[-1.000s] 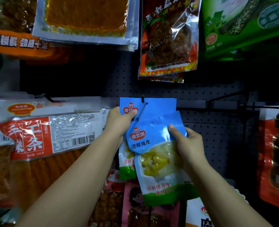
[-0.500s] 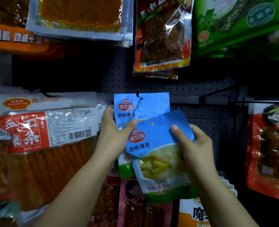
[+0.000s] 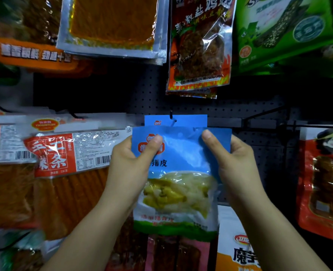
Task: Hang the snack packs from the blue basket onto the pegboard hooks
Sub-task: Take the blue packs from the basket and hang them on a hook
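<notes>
2 hands hold 1 blue snack pack [image 3: 178,173] up in front of the dark pegboard [image 3: 259,114]. Your left hand [image 3: 131,169] pinches its upper left corner, thumb [image 3: 154,145] lying over the red logo and the other fingers hidden behind the film. Your right hand [image 3: 233,163] pinches the upper right corner the same way, thumb on the front. The pack is a flat, glossy plastic pouch: a blue top panel with dark characters, a clear window in the middle showing pale, yellowish pieces, and a white and green band along the bottom edge. Its top edge sits just below the black hook [image 3: 171,116], overlapping the lower part of a second blue pack [image 3: 189,121] that already hangs there; only the plain blue header of that hung one shows above.

Around it the board carries other shiny pouches. To your left, a red-and-white labelled pack [image 3: 68,151] with barcodes holds long orange strips under clear film. Above, a silver-edged clear pouch [image 3: 112,24] shows a flat orange slab, a crinkled red flame-printed pack [image 3: 198,44] hangs beside it, and a green pack [image 3: 286,32] sits to the upper right. A red pack with a cartoon figure [image 3: 322,182] hangs at the right edge.
</notes>
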